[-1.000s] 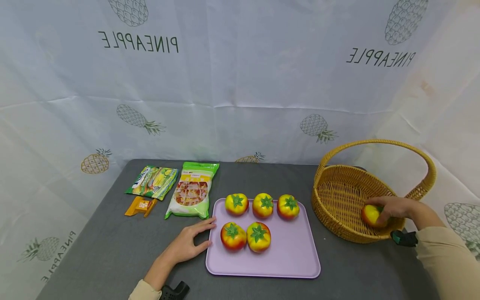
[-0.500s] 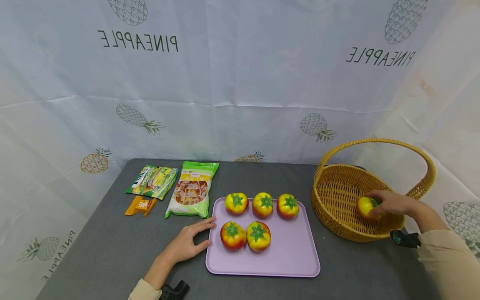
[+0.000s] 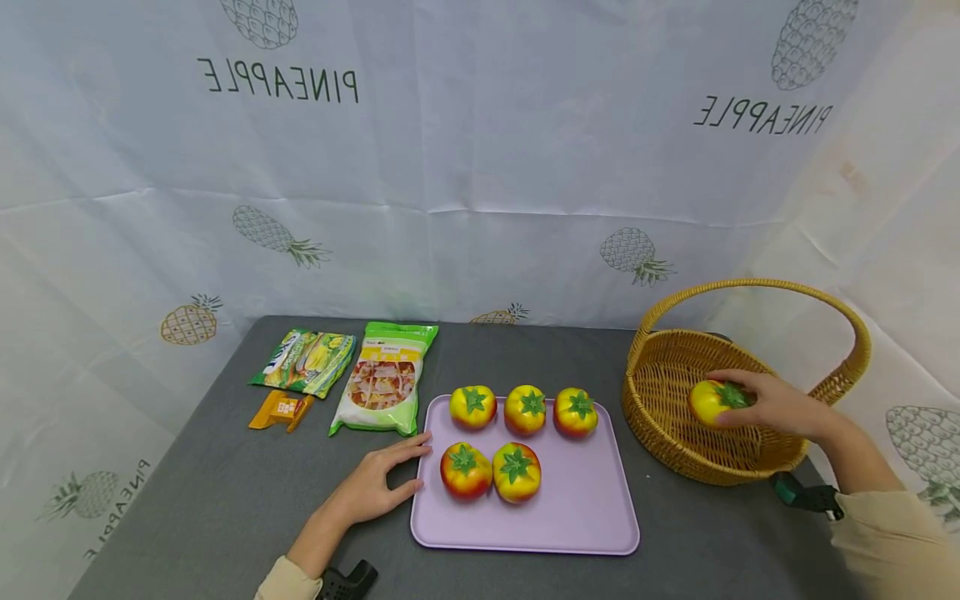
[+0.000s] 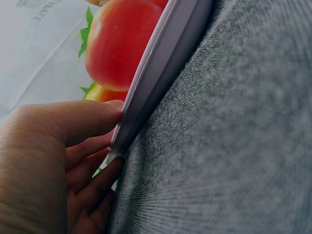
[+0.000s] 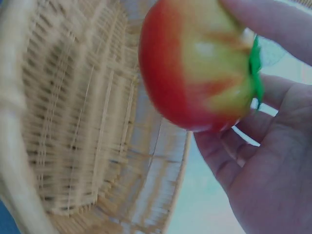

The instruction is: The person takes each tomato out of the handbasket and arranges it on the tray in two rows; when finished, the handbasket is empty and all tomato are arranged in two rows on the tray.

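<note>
My right hand (image 3: 783, 407) grips a red-and-yellow tomato (image 3: 705, 404) with a green star-shaped top, inside the wicker basket (image 3: 663, 437) on the right. Up close in the right wrist view, thumb and fingers hold the tomato (image 5: 195, 68) from its leafy end, above the woven basket floor (image 5: 73, 122). At the lilac tray's (image 3: 577, 504) left edge, my left hand (image 3: 375, 487) rests with extended fingers and thumb touching the rim. Several similar tomatoes (image 3: 517, 473) sit on the tray in two rows. The left wrist view shows the thumb (image 4: 92, 119) against the tray's rim (image 4: 151, 63).
Left of the tray lie a green-and-white food bag (image 3: 382, 379), a green-and-yellow packet (image 3: 306, 363) and a small orange packet (image 3: 281, 411). The basket's tall handle (image 3: 757, 283) arches above its opening. A pineapple-print cloth (image 3: 480, 167) hangs behind the grey table (image 3: 225, 500).
My right hand has moved the tomato left and upward within the basket, and its green top has turned into view. The left hand, tray and other tomatoes stay put.
</note>
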`<action>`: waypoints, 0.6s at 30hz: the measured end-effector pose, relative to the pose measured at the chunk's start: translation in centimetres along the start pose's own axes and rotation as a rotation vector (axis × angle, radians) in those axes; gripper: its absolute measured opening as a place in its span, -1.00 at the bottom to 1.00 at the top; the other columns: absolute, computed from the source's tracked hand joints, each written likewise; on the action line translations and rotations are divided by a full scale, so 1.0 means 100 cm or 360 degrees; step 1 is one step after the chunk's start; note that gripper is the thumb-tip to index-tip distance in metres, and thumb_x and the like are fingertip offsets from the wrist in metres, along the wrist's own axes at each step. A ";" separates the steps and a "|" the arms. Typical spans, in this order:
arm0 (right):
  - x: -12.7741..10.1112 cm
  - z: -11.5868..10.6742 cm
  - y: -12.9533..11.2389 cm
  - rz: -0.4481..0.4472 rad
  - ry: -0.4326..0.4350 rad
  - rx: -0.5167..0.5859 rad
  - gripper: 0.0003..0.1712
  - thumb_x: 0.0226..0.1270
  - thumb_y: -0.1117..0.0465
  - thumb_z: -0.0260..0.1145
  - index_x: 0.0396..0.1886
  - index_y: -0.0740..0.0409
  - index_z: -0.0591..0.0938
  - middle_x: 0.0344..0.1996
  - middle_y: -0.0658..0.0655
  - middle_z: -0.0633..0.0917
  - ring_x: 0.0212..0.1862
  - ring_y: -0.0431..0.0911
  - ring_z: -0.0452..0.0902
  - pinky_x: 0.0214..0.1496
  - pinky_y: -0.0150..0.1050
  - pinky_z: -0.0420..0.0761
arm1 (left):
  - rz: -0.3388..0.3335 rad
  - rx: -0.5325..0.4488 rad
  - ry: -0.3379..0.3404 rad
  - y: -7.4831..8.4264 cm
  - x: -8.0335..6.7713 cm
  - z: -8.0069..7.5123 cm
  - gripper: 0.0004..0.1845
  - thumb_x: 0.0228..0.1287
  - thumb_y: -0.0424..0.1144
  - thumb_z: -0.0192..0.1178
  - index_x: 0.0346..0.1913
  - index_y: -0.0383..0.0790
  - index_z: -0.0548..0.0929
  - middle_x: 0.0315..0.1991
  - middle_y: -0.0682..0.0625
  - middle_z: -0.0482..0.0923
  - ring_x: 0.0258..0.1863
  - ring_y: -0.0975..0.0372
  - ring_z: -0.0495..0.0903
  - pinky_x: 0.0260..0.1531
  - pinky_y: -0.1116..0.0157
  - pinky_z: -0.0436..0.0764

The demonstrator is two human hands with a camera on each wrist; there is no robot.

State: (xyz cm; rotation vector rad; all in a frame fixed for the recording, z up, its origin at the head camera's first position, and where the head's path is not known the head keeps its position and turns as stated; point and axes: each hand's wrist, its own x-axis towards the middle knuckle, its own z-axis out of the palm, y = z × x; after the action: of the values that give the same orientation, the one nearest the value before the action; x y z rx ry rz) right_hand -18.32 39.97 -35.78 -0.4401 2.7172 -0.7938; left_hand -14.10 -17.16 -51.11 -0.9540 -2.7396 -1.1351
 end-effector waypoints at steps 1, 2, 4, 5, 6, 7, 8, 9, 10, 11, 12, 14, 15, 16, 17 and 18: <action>-0.001 0.003 -0.003 -0.0032 0.0031 0.0018 -0.26 0.23 0.11 0.33 0.34 0.31 0.30 0.01 0.24 0.50 -0.25 -0.32 0.41 -0.34 -0.36 0.48 | -0.0005 0.0000 -0.0003 0.001 0.000 0.000 -0.52 0.21 -0.11 0.26 0.22 -0.06 0.54 0.31 0.03 0.41 0.28 0.10 0.42 0.19 0.04 0.45; -0.002 0.006 -0.006 -0.0068 0.0059 0.0033 -0.27 0.22 0.13 0.34 0.33 0.29 0.32 0.01 0.24 0.50 -0.25 -0.32 0.42 -0.34 -0.36 0.49 | -0.0008 -0.0003 -0.0006 0.001 0.000 0.000 -0.52 0.21 -0.11 0.26 0.22 -0.06 0.54 0.31 0.03 0.41 0.28 0.10 0.42 0.19 0.03 0.44; -0.003 0.012 -0.010 -0.0135 0.0116 0.0059 -0.29 0.20 0.18 0.36 0.32 0.27 0.34 0.02 0.23 0.50 -0.22 -0.34 0.44 -0.31 -0.37 0.52 | -0.0012 -0.0002 -0.0011 0.001 0.000 -0.001 -0.52 0.22 -0.10 0.25 0.22 -0.06 0.54 0.31 0.03 0.41 0.28 0.10 0.42 0.19 0.03 0.45; -0.004 0.016 -0.013 -0.0161 0.0144 0.0069 -0.29 0.19 0.20 0.36 0.32 0.25 0.35 0.03 0.22 0.50 -0.20 -0.35 0.43 -0.29 -0.39 0.52 | -0.0014 -0.0005 -0.0013 0.002 0.000 -0.001 -0.52 0.22 -0.10 0.25 0.22 -0.06 0.53 0.31 0.03 0.41 0.28 0.10 0.42 0.19 0.03 0.45; -0.005 0.019 -0.015 -0.0187 0.0170 0.0075 -0.30 0.18 0.22 0.37 0.32 0.23 0.37 0.05 0.22 0.49 -0.17 -0.36 0.42 -0.27 -0.40 0.52 | -0.0014 -0.0005 -0.0016 0.002 0.000 -0.001 -0.52 0.22 -0.10 0.25 0.22 -0.06 0.53 0.31 0.03 0.41 0.28 0.09 0.42 0.19 0.03 0.45; -0.006 0.022 -0.018 -0.0223 0.0196 0.0073 -0.29 0.17 0.23 0.38 0.31 0.22 0.37 0.07 0.21 0.49 -0.14 -0.38 0.40 -0.25 -0.41 0.52 | -0.0013 -0.0004 -0.0016 0.002 0.000 -0.001 -0.52 0.22 -0.10 0.25 0.22 -0.06 0.53 0.31 0.02 0.41 0.28 0.09 0.42 0.19 0.03 0.45; -0.007 0.026 -0.021 -0.0251 0.0227 0.0067 -0.30 0.15 0.24 0.39 0.31 0.20 0.39 0.07 0.19 0.49 -0.13 -0.38 0.38 -0.23 -0.41 0.51 | -0.0012 -0.0004 -0.0016 0.001 0.000 -0.001 -0.52 0.22 -0.10 0.25 0.22 -0.07 0.53 0.31 0.02 0.41 0.27 0.09 0.42 0.19 0.03 0.45; -0.008 0.030 -0.025 -0.0278 0.0261 0.0067 -0.29 0.13 0.24 0.41 0.30 0.19 0.40 0.08 0.16 0.49 -0.11 -0.39 0.36 -0.23 -0.41 0.49 | -0.0011 -0.0004 -0.0015 0.001 0.000 -0.001 -0.52 0.22 -0.10 0.25 0.22 -0.07 0.53 0.31 0.02 0.41 0.27 0.09 0.42 0.19 0.03 0.45; -0.009 0.035 -0.029 -0.0299 0.0298 0.0063 -0.29 0.11 0.24 0.43 0.30 0.16 0.42 0.08 0.11 0.49 -0.10 -0.39 0.34 -0.22 -0.42 0.48 | -0.0009 -0.0003 -0.0013 0.001 0.000 -0.001 -0.52 0.22 -0.10 0.25 0.22 -0.07 0.54 0.31 0.02 0.41 0.27 0.09 0.42 0.19 0.03 0.45; -0.010 0.039 -0.032 -0.0317 0.0327 0.0063 -0.27 0.09 0.24 0.44 0.30 0.14 0.42 0.09 0.05 0.49 -0.10 -0.39 0.32 -0.21 -0.41 0.46 | -0.0009 -0.0004 -0.0013 0.001 0.000 -0.001 -0.52 0.22 -0.11 0.25 0.22 -0.07 0.54 0.31 0.02 0.41 0.28 0.09 0.42 0.19 0.03 0.45; -0.011 0.044 -0.036 -0.0344 0.0362 0.0055 -0.27 0.07 0.25 0.45 0.29 0.12 0.43 0.09 0.00 0.50 -0.09 -0.39 0.29 -0.21 -0.41 0.43 | -0.0007 -0.0002 -0.0011 0.001 0.000 -0.001 -0.52 0.22 -0.11 0.25 0.22 -0.07 0.54 0.31 0.03 0.41 0.28 0.10 0.42 0.19 0.04 0.45; -0.012 0.054 -0.042 -0.0379 0.0421 0.0058 -0.25 0.03 0.27 0.47 0.28 0.09 0.45 0.10 -0.09 0.49 -0.06 -0.39 0.28 -0.20 -0.39 0.40 | -0.0005 0.0001 -0.0007 0.001 0.001 -0.001 -0.52 0.21 -0.12 0.26 0.22 -0.07 0.54 0.31 0.03 0.41 0.28 0.10 0.42 0.19 0.04 0.44; -0.012 0.060 -0.045 -0.0386 0.0438 0.0069 -0.25 0.03 0.28 0.47 0.29 0.06 0.45 0.12 -0.12 0.48 -0.03 -0.40 0.26 -0.19 -0.38 0.39 | -0.0005 0.0000 -0.0006 0.001 0.001 -0.001 -0.52 0.21 -0.12 0.26 0.21 -0.07 0.54 0.31 0.03 0.41 0.28 0.10 0.42 0.19 0.04 0.44; -0.013 0.065 -0.048 -0.0391 0.0446 0.0083 -0.24 0.03 0.28 0.47 0.29 0.04 0.44 0.13 -0.12 0.47 -0.01 -0.41 0.25 -0.18 -0.38 0.39 | -0.0004 0.0001 -0.0005 0.001 0.001 -0.001 -0.52 0.21 -0.12 0.26 0.21 -0.07 0.54 0.31 0.03 0.41 0.28 0.10 0.42 0.19 0.04 0.44; -0.013 0.071 -0.051 -0.0393 0.0454 0.0098 -0.24 0.03 0.28 0.47 0.30 0.04 0.44 0.15 -0.11 0.45 0.02 -0.42 0.23 -0.17 -0.37 0.38 | -0.0003 0.0001 -0.0004 0.001 0.001 -0.001 -0.52 0.21 -0.12 0.26 0.21 -0.07 0.54 0.31 0.03 0.41 0.28 0.10 0.42 0.19 0.04 0.45; -0.013 0.076 -0.054 -0.0387 0.0457 0.0110 -0.24 0.04 0.28 0.47 0.30 0.03 0.44 0.17 -0.08 0.45 0.05 -0.42 0.21 -0.16 -0.37 0.39 | -0.0003 0.0000 -0.0003 0.001 0.001 -0.001 -0.52 0.21 -0.12 0.26 0.21 -0.07 0.54 0.31 0.03 0.41 0.28 0.10 0.42 0.19 0.04 0.44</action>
State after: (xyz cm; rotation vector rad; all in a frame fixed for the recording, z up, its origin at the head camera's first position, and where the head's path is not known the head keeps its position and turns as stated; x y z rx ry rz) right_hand -13.41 32.48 -38.73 -0.6997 2.9217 -1.0869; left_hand -14.10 -17.12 -50.99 -0.9533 -2.7422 -1.1353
